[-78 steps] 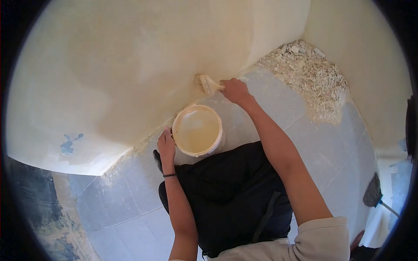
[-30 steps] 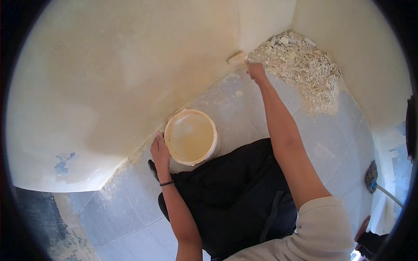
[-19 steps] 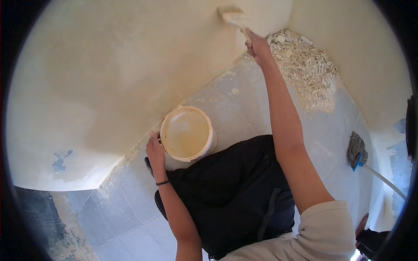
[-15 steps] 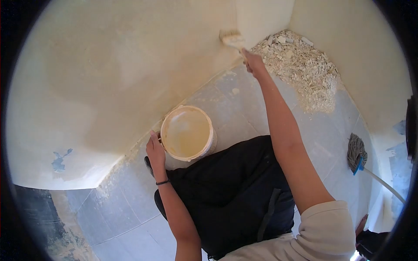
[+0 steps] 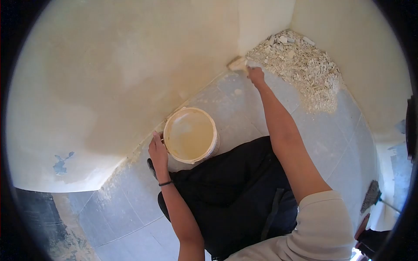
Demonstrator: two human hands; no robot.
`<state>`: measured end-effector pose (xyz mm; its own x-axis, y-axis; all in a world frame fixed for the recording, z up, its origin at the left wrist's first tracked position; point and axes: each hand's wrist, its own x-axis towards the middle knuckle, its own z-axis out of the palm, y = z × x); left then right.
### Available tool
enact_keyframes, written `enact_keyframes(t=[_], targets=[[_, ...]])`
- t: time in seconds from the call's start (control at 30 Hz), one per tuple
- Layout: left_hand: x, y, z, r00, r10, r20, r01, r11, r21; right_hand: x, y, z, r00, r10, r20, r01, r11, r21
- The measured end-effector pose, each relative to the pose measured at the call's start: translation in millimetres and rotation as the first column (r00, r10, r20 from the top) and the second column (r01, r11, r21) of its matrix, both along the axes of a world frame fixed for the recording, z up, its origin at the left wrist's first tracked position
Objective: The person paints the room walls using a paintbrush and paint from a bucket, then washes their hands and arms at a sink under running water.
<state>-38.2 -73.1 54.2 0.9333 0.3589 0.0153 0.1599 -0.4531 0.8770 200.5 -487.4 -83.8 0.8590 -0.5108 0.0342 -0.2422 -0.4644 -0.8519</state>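
My right hand (image 5: 256,75) is closed round the handle of a wide paint brush (image 5: 237,64). The bristles touch the foot of the cream wall (image 5: 143,56), where it meets the floor. By my knees stands a round bucket (image 5: 216,145) with pale yellowish liquid (image 5: 191,135) inside. My left hand (image 5: 158,150) grips the bucket at its left side, fingers at the rim or handle; exactly which part is hidden. Dark trousers (image 5: 235,187) cover my bent legs just below the bucket.
A heap of scraped flakes and chips (image 5: 300,69) lies in the corner beyond my right hand. Grey tiles (image 5: 130,209) make up the floor. At the right, a mop (image 5: 371,196) rests near a person's foot (image 5: 362,225). One wall patch (image 5: 62,164) is peeled to blue-grey.
My right hand has brought the brush down the wall to its bottom edge. The mop at the right has shifted towards me and rightward. My left hand keeps hold of the bucket.
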Motion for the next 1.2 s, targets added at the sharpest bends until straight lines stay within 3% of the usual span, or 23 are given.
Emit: enact_keyframes(t=[0.03, 0.13, 0.23, 0.33, 0.43, 0.53, 0.63, 0.83, 0.9, 0.93, 1.13, 1.2], targets=[[0.5, -1.0, 1.4, 1.0, 0.001, 0.007, -0.001, 1.0, -0.013, -8.1, 3.8, 32.1, 0.999, -0.034, -0.014, 0.036, 0.981, 0.189], [-0.2, 2.2, -2.7, 0.999, -0.017, 0.027, 0.017, 1.0, -0.002, -1.0, -3.3, 70.7, 0.992, -0.11, 0.056, 0.095, 0.971, 0.218], [-1.5, 2.9, -1.4, 1.0, 0.014, 0.0, -0.014, 0.998, -0.056, 2.8, -10.7, 100.5, 0.881, -0.236, 0.41, 0.132, 0.955, 0.266], [-5.9, 2.9, 0.0, 0.999, 0.024, 0.039, -0.021, 0.997, -0.069, -1.1, -15.5, 123.0, 0.891, -0.27, 0.364, 0.096, 0.898, 0.429], [-11.7, 2.3, 1.6, 0.999, 0.014, 0.037, -0.012, 0.999, -0.037, -0.1, -7.7, 87.7, 0.897, -0.304, 0.321, 0.291, 0.953, 0.089], [-10.6, 4.6, -2.6, 0.999, 0.0, 0.042, 0.001, 1.0, -0.027, -7.9, 1.4, 42.9, 0.97, -0.208, 0.123, 0.222, 0.969, -0.111], [-7.9, 1.3, 0.7, 1.0, 0.019, 0.007, -0.019, 1.0, 0.001, -7.2, 6.4, 17.1, 0.991, -0.129, 0.037, 0.134, 0.973, -0.186], [1.4, 1.1, -4.6, 0.999, -0.003, 0.047, 0.0, 0.998, 0.064, -1.8, 28.0, -11.1, 0.998, -0.029, 0.05, 0.039, 0.975, -0.218], [2.4, 0.7, -6.3, 0.999, 0.01, 0.037, -0.012, 0.998, 0.064, 0.4, 36.7, -20.3, 0.994, 0.068, 0.08, -0.038, 0.945, -0.325], [2.1, 0.4, -6.4, 0.999, 0.017, 0.029, -0.018, 0.998, 0.064, -1.6, 43.4, -20.5, 0.989, 0.117, 0.089, -0.075, 0.923, -0.377], [4.3, -2.1, -4.8, 1.0, 0.017, 0.026, -0.019, 0.996, 0.084, -31.3, 91.8, 27.5, 0.999, 0.046, 0.024, -0.038, 0.963, -0.265], [4.6, -3.0, -3.0, 1.0, 0.007, 0.024, -0.009, 0.995, 0.095, -37.6, 107.6, 37.1, 0.994, 0.113, -0.011, -0.112, 0.954, -0.278]])
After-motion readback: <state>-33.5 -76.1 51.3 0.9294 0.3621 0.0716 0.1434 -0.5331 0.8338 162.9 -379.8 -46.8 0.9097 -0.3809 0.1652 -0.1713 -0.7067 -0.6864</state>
